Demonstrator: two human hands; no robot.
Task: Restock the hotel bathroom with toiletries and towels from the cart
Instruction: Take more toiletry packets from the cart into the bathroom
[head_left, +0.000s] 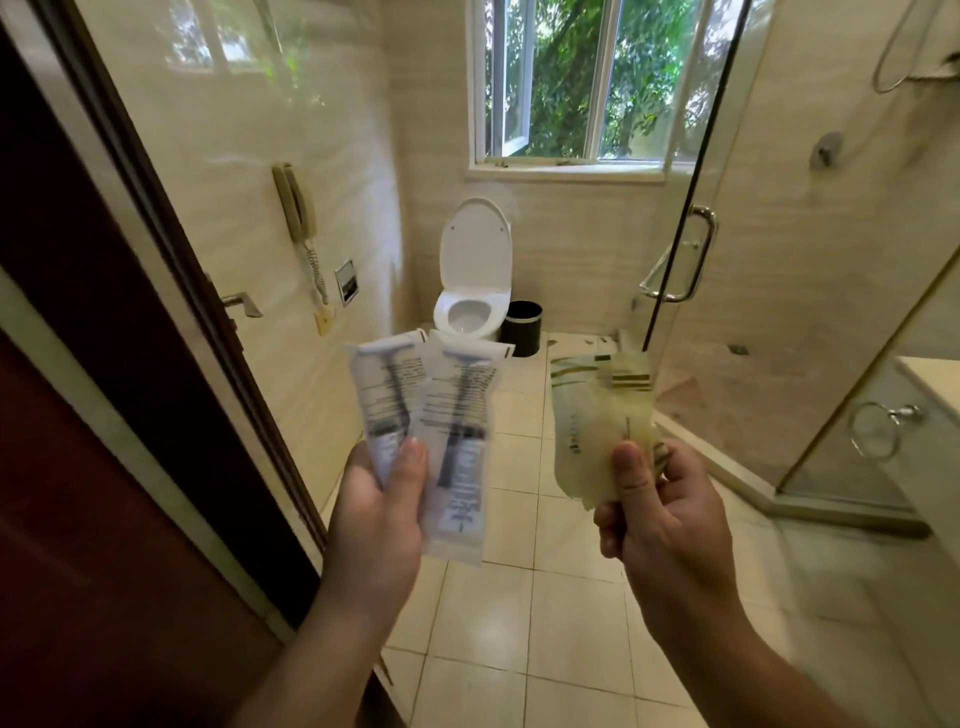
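Head: floor (519, 597) between door (104, 519), shower glass (779, 312)

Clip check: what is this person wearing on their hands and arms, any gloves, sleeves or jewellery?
Nothing visible. The left hand and right hand are bare, with no gloves, rings or watch. Both forearms are uncovered down to the frame's bottom edge, so no sleeve shows. The thumbnails are short and unpainted.

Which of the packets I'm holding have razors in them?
The two clear packets pinched in your left hand; a dark-handled razor shows through each. The yellowish packets in your right hand have gold stripes instead.
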